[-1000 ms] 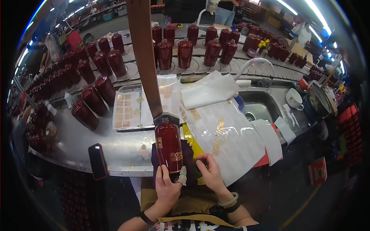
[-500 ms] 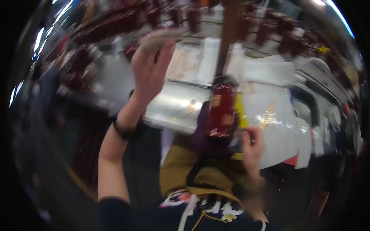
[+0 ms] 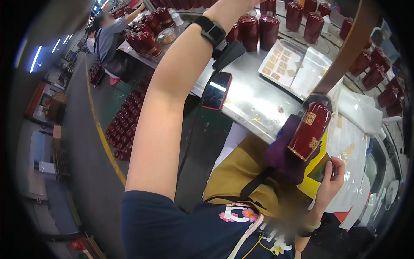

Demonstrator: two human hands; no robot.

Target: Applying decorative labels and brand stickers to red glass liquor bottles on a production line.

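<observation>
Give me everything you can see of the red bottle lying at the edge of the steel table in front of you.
The red bottle is a glossy, dark red cylinder that looks glazed or lacquered, with a gold square label near its upper end and a smaller gold mark lower down. It lies tilted, its darker capped top toward the table and its base toward the person, resting on a purple cloth. The right hand is just below its base, apparently not gripping it. The left hand is out of view above the picture's top edge.

I see a steel worktop [image 3: 254, 101]. On it: a phone [image 3: 217, 91] at the near edge, clear trays [image 3: 297, 69] with gold labels, white sheets [image 3: 358, 114] to the right, dark red jars [image 3: 258, 30] along the back. More red jars [image 3: 125, 138] stand on the floor [image 3: 82, 142].
</observation>
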